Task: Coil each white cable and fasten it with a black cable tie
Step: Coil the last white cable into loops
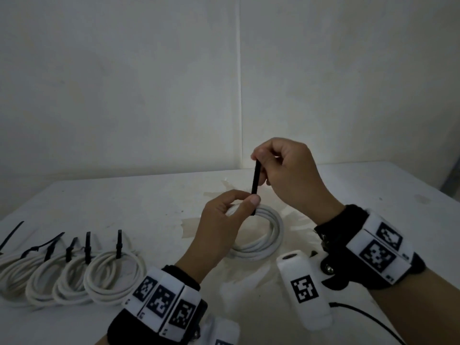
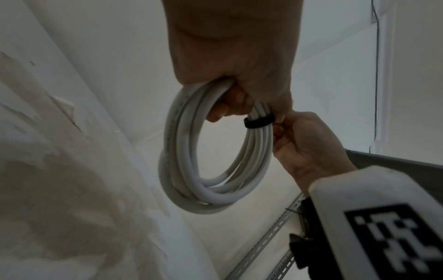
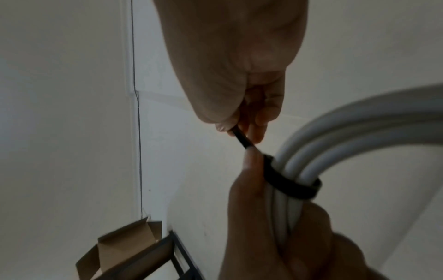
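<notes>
White cable coils, four of them, lie in an overlapping row on the left of the white table, each bound with a black tie whose loose tail sticks up and away from the viewer; one more loose black tie lies at the far left edge. No brand name or readable writing shows on any cable; faint print along the held coil in the left wrist view is too blurred to read.

Near the middle, the left hand holds a fifth white cable coil above the table, fingers curled around its bundled strands, with the thumb and forefinger pinching just beside the tie's loop. The coil hangs as a ring below the hand.

A black cable tie is looped tightly around the strands. Its free tail runs nearly straight up from the coil.

To the right, the right hand pinches the top end of that tail between thumb and forefinger, the other fingers curled in.

Both wrists wear black bands carrying white blocks printed with black-and-white square marker patterns, without readable text.
</notes>
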